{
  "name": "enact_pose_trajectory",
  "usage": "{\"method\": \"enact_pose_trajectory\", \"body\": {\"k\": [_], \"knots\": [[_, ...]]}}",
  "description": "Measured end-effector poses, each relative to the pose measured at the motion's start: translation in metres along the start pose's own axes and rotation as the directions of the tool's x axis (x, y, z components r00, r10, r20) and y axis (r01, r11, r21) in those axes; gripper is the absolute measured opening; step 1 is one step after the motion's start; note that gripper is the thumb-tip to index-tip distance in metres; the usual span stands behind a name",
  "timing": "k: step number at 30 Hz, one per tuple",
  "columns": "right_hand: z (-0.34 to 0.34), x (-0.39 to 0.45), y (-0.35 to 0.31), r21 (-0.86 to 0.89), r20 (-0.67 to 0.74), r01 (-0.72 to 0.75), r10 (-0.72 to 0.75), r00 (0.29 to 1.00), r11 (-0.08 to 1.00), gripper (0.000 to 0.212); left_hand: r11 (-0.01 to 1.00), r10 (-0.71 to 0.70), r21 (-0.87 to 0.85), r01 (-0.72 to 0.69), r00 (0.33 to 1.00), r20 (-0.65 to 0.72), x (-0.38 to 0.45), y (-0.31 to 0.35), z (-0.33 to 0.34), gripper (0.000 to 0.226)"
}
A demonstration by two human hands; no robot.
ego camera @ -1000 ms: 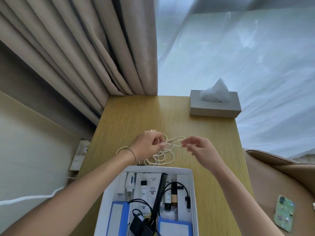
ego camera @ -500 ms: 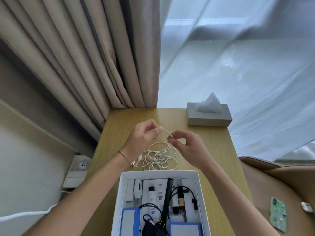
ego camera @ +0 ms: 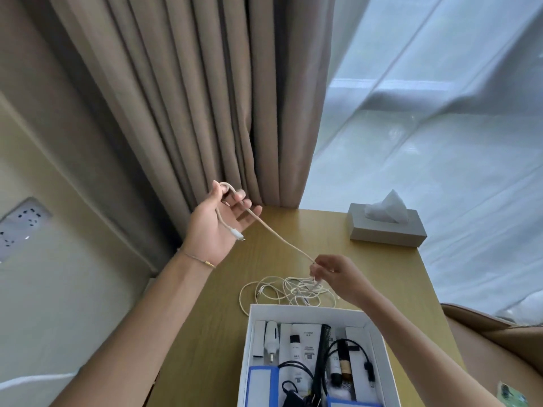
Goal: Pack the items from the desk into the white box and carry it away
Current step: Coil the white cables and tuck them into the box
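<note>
- The left hand (ego camera: 219,223) is now raised high above the desk (ego camera: 367,265); 0.5 s ago it was low, just over the tangle. Its palm is facing the camera and its fingers are loosely spread, with the white cable (ego camera: 282,245) looped over the thumb and fingers and the plug end hanging across the palm.
- The right hand (ego camera: 335,277) is pinching the same cable lower down, just above the pile, so 1 stretch is running tight between the 2 hands.
- I judge that the person is starting to wind the cable into a coil, so it can fit into the box.
- Most of the cable is still lying as a loose tangle on the desk, touching the far edge of the white box (ego camera: 379,342).
- The white box is standing open on the near part of the desk. Inside I am seeing a white charger, white tubes, a black comb, black cords and 2 blue-edged packets.
- A grey tissue box (ego camera: 388,230) is standing at the far right corner, well apart.
</note>
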State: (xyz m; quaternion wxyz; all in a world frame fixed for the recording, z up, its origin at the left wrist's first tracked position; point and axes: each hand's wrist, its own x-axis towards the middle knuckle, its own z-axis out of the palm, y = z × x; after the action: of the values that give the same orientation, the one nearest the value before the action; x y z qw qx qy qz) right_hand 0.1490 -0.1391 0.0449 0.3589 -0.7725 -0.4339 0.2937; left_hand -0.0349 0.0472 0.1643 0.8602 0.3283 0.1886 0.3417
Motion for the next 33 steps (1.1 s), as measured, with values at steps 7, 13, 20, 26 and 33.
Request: {"method": "enact_pose_trajectory", "body": {"k": [7,13,20,26,33], "knots": [[0.001,0.010,-0.039,0.164,-0.097,0.119,-0.104,0.990,0.979,0.014,0.710,0.356,0.690,-0.142,0.917,-0.178,-0.002,0.001,-0.054,0.016],[0.012,0.015,-0.097,0.168,-0.006,0.267,-0.269,0.963,0.949,0.021,0.375,0.186,0.898,-0.229,0.968,0.169,-0.017,-0.023,-0.042,0.039],[0.013,0.018,-0.106,0.261,-0.035,0.211,-0.209,0.977,0.942,0.042,0.386,-0.088,0.872,-0.300,0.929,0.359,-0.018,-0.031,-0.034,0.052],[0.008,0.010,-0.073,0.307,-0.038,0.204,-0.202,0.979,0.930,0.037,0.548,0.214,0.806,-0.224,0.969,0.124,-0.007,-0.011,-0.038,0.037],[0.024,0.007,-0.023,0.083,0.074,0.069,-0.075,0.994,0.994,0.024,0.968,0.050,0.251,-0.009,0.986,-0.159,0.010,0.014,-0.054,0.046]]}}
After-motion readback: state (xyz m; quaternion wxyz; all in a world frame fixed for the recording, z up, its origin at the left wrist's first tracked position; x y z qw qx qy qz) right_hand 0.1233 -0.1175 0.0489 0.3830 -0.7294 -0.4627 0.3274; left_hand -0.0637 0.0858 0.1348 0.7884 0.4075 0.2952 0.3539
